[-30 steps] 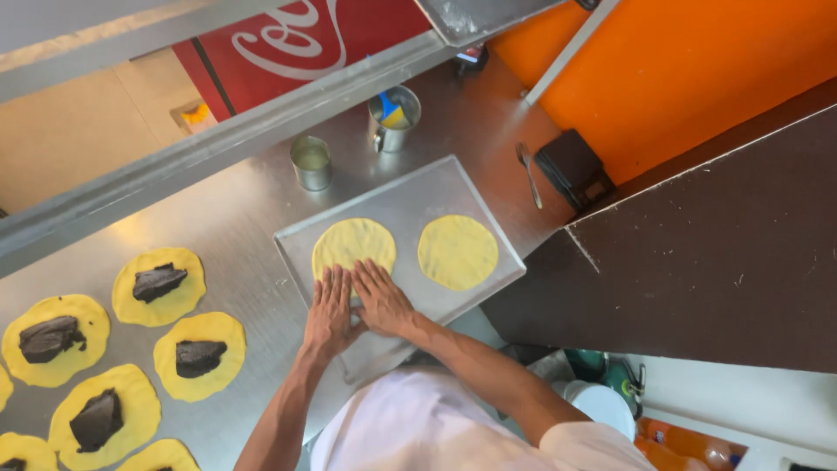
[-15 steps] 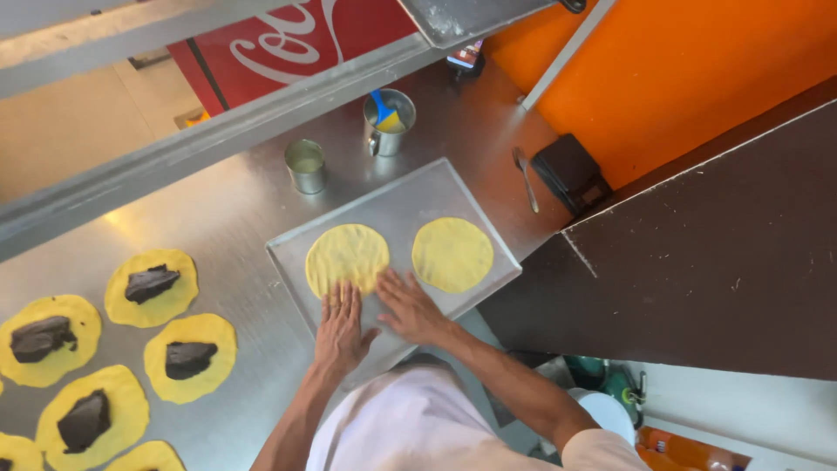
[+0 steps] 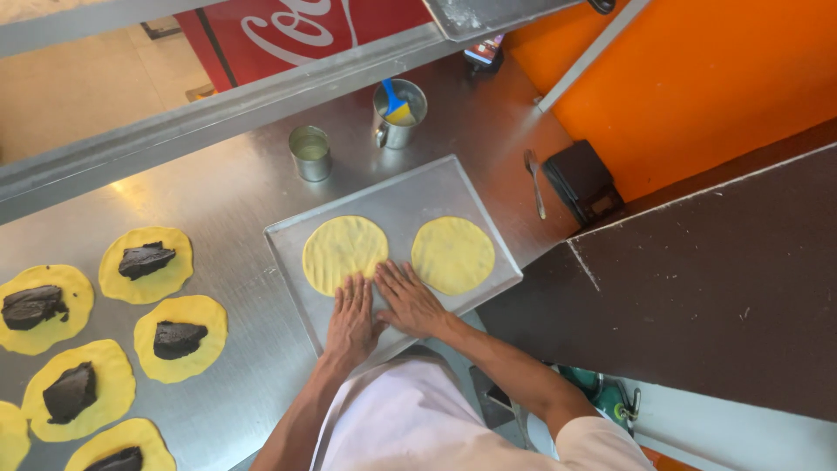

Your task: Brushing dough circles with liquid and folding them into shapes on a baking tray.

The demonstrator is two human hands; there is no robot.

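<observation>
Closest to us, our left hand (image 3: 351, 316) and right hand (image 3: 410, 298) lie flat, side by side on the near part of the metal baking tray (image 3: 292, 253), fingers (image 3: 357, 292) stretched out and spread, gripping nothing; the fingertips of the left hand reach the near edge of the left dough round (image 3: 344, 251), and pressing palms-down like this suits flattening or seating the thin disc rather than lifting it. Just beyond the right hand lies the right dough round (image 3: 452, 254), apart from the first so the two do not stick. The tray sits skewed on the steel tabletop (image 3: 218, 183). To our left, other rounds topped with dark filling (image 3: 146, 259) lie spread out singly. Farther off stand a small tin can (image 3: 310, 153), a metal mug holding a blue-handled brush (image 3: 398, 112), a spoon (image 3: 534, 181) and a small black scale (image 3: 582, 181) by the orange wall.
</observation>
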